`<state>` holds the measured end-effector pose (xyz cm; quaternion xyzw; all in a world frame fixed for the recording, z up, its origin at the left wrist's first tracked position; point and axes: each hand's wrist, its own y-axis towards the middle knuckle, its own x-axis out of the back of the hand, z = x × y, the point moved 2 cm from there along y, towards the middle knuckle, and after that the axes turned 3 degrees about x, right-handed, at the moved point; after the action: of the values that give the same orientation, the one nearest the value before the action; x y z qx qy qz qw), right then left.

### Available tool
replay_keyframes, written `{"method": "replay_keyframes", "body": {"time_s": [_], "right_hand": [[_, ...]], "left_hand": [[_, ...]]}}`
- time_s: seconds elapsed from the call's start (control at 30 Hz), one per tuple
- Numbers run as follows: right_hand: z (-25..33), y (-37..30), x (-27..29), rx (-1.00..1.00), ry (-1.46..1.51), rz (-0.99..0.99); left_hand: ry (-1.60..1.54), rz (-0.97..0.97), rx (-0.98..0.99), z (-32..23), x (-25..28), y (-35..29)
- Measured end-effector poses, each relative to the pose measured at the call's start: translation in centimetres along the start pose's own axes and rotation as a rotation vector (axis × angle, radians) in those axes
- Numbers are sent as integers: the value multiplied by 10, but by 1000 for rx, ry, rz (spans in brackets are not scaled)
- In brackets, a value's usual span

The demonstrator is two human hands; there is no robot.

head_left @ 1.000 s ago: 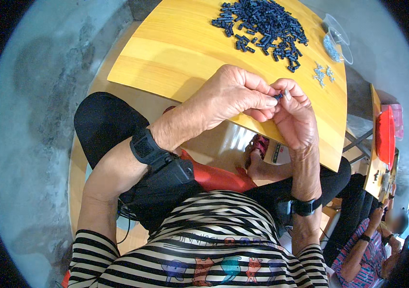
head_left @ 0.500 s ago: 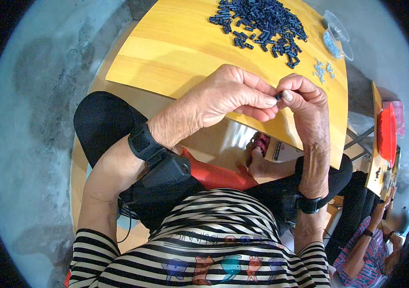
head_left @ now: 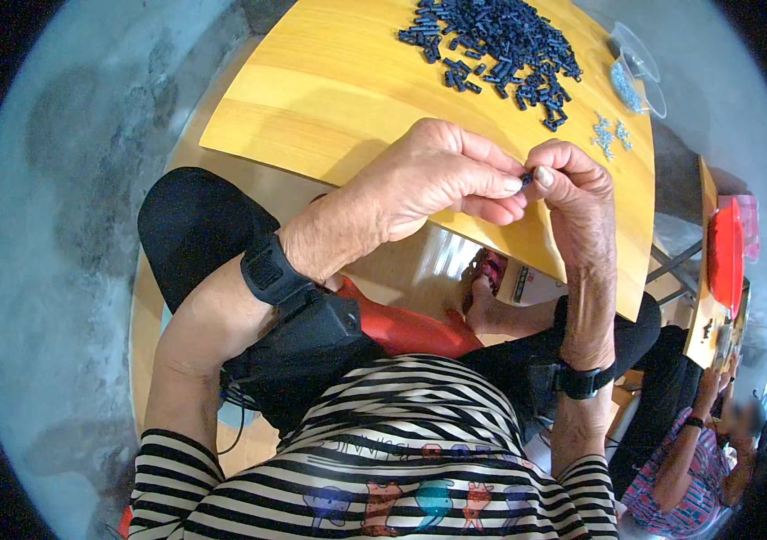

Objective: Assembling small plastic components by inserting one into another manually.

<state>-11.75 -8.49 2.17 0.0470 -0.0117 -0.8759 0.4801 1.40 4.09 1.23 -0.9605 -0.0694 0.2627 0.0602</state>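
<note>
Between my fingertips is a small black plastic piece, mostly covered by the fingers. My left hand pinches it from one side, thumb against fingers. From the other side, my right hand closes on it with thumb and forefinger. Both hands are held over the near edge of the yellow wooden table. Beyond them lies a large heap of small black plastic pieces. A few small silvery screws lie to the right of the heap.
Clear plastic tubs, one with more small silvery parts, stand at the table's right edge. Farther right, another table holds a red basin. A co-worker sits at lower right. Red fabric shows between my knees.
Both hands stay pinched together on the black piece, with only slight finger movement. The view has shifted a little, and the co-worker's arms have moved slightly.
</note>
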Motion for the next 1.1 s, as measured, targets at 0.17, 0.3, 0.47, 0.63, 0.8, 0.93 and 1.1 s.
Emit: {"method": "replay_keyframes", "body": {"time_s": [0.17, 0.3, 0.47, 0.63, 0.8, 0.93, 1.1], "right_hand": [[-1, -2, -3, -26, 182, 86], [-10, -3, 2, -42, 303, 72], [-13, -1, 1, -37, 333, 89], [-16, -1, -1, -56, 343, 40], [-16, -1, 0, -30, 313, 56], [-10, -3, -4, 2, 278, 47], [-1, -1, -2, 29, 112, 43]], "left_hand": [[-17, -10, 29, 1, 0, -1], [-30, -25, 34, 0, -2, -2], [-33, -29, 31, -1, -1, -2], [-44, -35, 31, 1, 0, -2], [-48, -34, 38, 4, 0, -1], [-38, -32, 45, 5, 1, 1], [-21, -47, 39, 4, 0, 0]]}}
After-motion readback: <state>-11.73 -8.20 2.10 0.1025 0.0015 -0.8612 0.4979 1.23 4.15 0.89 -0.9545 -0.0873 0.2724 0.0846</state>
